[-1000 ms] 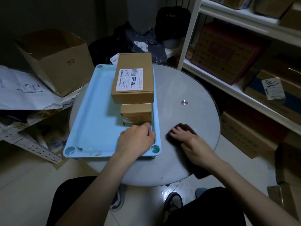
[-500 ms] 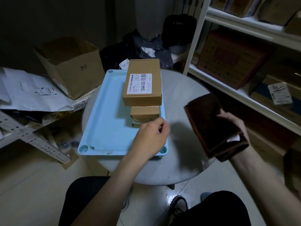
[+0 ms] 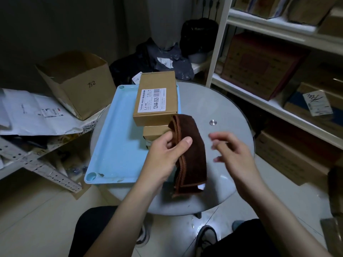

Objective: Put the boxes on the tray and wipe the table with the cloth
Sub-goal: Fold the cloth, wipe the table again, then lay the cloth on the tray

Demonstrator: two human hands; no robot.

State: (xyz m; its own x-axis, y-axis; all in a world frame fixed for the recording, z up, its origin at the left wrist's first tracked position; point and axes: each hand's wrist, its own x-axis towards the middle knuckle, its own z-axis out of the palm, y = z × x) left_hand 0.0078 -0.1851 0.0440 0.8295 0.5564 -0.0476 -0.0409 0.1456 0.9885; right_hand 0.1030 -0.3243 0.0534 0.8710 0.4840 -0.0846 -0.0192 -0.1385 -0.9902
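Pinched the folded brown cloth [image 3: 191, 154] between left hand [image 3: 165, 156] thumb and fingers above the round table [image 3: 228, 115], beside two stacked boxes [image 3: 156, 101] on the blue tray [image 3: 118, 138]; kept right hand [image 3: 233, 154] loose-fingered, apart, gripping nothing.

the cloth [image 3: 191, 151] i hold is brown, fuzzy terry; the boxes [image 3: 156, 101] are matt cardboard, the tray [image 3: 115, 138] smooth glossy plastic, the table [image 3: 222, 108] sleek glass.
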